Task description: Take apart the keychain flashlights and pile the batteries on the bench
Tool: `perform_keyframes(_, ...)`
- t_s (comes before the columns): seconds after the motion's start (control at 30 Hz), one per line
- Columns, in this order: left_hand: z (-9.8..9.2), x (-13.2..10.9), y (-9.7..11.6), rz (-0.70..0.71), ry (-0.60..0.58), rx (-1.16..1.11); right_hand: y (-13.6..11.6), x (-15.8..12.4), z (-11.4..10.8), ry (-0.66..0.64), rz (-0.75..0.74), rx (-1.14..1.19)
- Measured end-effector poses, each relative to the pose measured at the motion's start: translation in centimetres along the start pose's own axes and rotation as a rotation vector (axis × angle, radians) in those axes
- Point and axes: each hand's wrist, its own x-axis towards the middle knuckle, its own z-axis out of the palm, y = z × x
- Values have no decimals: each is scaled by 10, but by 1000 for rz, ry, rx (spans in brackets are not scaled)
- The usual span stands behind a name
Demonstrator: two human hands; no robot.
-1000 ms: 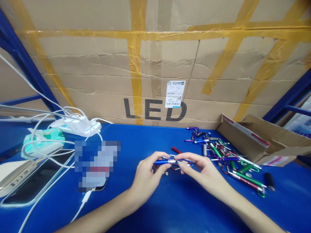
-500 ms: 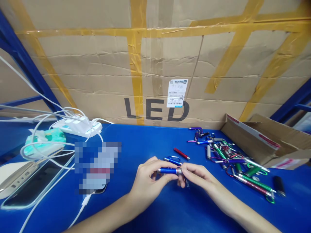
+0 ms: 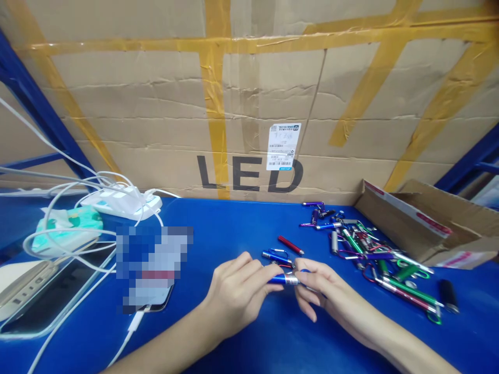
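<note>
Lying at lower left of the frame on the blue worktop [image 3: 218, 223]: dark phone [image 3: 64, 298], tissue pack [image 3: 70, 228] above it, white power strip [image 3: 119, 203] at middle left. Rightward, a second phone [image 3: 158, 298], screen pixelated, white cable [image 3: 134, 322] at its lower end. Lower centre: left hand [image 3: 236, 288] closed on the left part of a blue tube [image 3: 277, 279]. Tube held roughly level between both hands, just right of centre. Right hand [image 3: 326, 283] pinching the tube's silver part, lower fingers loosely extended. Just beyond: blue light [image 3: 276, 257], red tube [image 3: 290, 244]. Middle right: pile [image 3: 364, 255] of coloured tubes; black cylinder [image 3: 447, 295] near its lower right; open box [image 3: 405, 218] behind.
</note>
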Motion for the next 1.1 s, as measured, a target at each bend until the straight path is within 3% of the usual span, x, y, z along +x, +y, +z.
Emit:
perform_keyframes(0.13, 3, -2, 2, -51, -44, -60, 2, 0, 4, 22, -23, 19)
perform_keyframes(0.4, 1, 2, 1, -260, -188, -328, 6, 3, -7, 48, -184, -278)
perform_keyframes(0.63, -5, 2, 14, -344, -536, -198, 10, 3, 2, 0, -214, -493)
perform_keyframes(0.77, -4, 4, 32, -582, -653, -271, 14, 4, 9, 1, -141, -526)
perform_keyframes(0.9, 1, 8, 34, -766, -702, -504, 12, 3, 11, -32, -134, -602)
perform_keyframes(1.1, 3, 3, 27, -1010, -785, -1049, 4, -1, 15, -121, -191, -641)
